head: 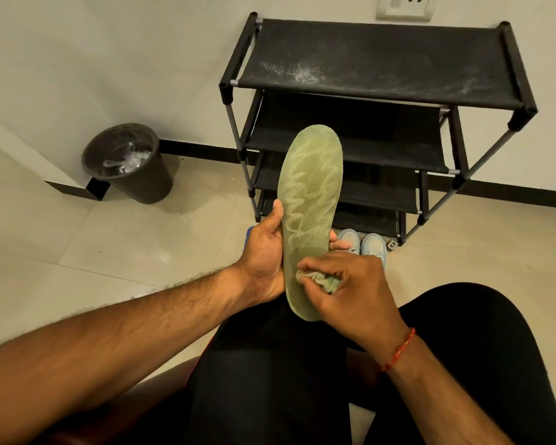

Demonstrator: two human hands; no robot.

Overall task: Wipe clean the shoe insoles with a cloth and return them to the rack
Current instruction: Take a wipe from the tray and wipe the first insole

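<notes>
A long green mesh insole (308,200) stands almost upright above my lap, toe end up. My left hand (265,252) grips it from behind at mid-length, thumb on its left edge and fingertips showing at its right edge. My right hand (350,284) holds a bunched pale cloth (321,281) pressed against the insole's heel end. The black shoe rack (382,101) with several fabric shelves stands just behind, its top shelf dusty. Something blue (249,236) peeks out behind my left hand; I cannot tell what it is.
A pair of light blue shoes (366,245) sits on the floor in front of the rack's bottom shelf. A dark waste bin (132,165) with clear plastic inside stands to the left by the wall. Beige floor tiles surround my dark-trousered legs.
</notes>
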